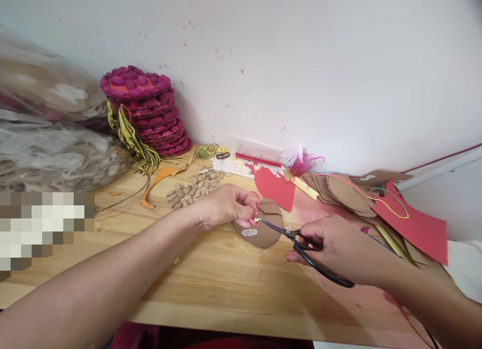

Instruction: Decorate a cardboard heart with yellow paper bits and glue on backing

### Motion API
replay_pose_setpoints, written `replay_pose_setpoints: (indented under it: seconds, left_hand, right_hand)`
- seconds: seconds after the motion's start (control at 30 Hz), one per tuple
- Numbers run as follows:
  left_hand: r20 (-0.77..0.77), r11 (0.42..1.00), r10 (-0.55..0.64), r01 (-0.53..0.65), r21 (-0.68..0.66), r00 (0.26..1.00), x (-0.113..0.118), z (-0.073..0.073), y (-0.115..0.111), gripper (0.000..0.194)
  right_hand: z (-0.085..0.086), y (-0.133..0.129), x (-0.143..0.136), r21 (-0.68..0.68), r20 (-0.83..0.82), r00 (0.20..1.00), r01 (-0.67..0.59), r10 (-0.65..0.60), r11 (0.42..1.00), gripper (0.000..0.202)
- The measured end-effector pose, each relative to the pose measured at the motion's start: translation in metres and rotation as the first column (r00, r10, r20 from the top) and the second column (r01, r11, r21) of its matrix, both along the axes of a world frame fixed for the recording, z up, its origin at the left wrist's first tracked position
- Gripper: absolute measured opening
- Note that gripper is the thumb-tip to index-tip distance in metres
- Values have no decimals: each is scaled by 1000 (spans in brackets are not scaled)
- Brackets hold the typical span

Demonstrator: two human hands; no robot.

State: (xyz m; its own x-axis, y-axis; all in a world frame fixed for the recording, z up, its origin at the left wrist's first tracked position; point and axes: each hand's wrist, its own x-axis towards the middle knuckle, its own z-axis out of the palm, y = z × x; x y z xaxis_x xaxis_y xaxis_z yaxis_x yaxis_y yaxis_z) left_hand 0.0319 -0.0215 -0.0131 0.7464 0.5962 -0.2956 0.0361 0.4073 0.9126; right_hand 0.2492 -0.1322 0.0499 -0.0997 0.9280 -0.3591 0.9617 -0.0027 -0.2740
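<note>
My left hand (229, 208) pinches a small piece with pink string (256, 195) and a bit of green and yellow at its fingertips. Black-handled scissors (327, 272) are in my right hand (335, 243), their blade tips touching or very near that piece. Below the hands a round cardboard disc (269, 236) with a whitish patch (249, 232) lies on the wooden table (196, 288). A thin dark strand crosses the disc's upper part. What exactly the left fingers grip is partly hidden.
Peanuts (196, 187) lie behind my left hand. A stack of magenta discs (150, 113) with yellow-green tassels and plastic bags (56, 148) stand at left. Red paper (276, 186), cardboard discs (348, 193) and a larger red sheet (417, 226) lie toward the right.
</note>
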Motion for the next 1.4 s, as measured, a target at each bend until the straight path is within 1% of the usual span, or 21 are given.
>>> replay_pose_setpoints:
  seconds: [0.27,0.47,0.63,0.8,1.0,1.13,1.4]
  left_hand:
    - [20,1000,-16,16,2,1000,0,-2,1,14]
    - [33,1000,-13,13,11,999,0,-1,1,13]
    - [39,1000,-16,16,1,999,0,1,1,12]
    - [40,1000,-12,12,-2,999,0,1,0,13]
    - [44,1000,-13,13,1,999,0,0,0,13]
    - [61,1000,-18,18,0,998,0,0,1,13]
    - [67,999,-31,30,14,997,0,-2,2,11]
  right_hand:
    - [-4,0,2,-3,-42,999,14,-14,1000,44]
    - [-7,-1,2,37,49,999,-9,7,999,44]
    - [-6,-2,0,108,146,988,-74,58,991,48]
    - [-7,-3,1,154,177,981,-112,84,982,48]
    - [-6,-4,-2,126,148,987,-76,56,989,48]
    - [-5,-4,-4,110,142,988,-72,56,991,47]
    - [-2,-4,-4,93,171,984,-70,53,993,47]
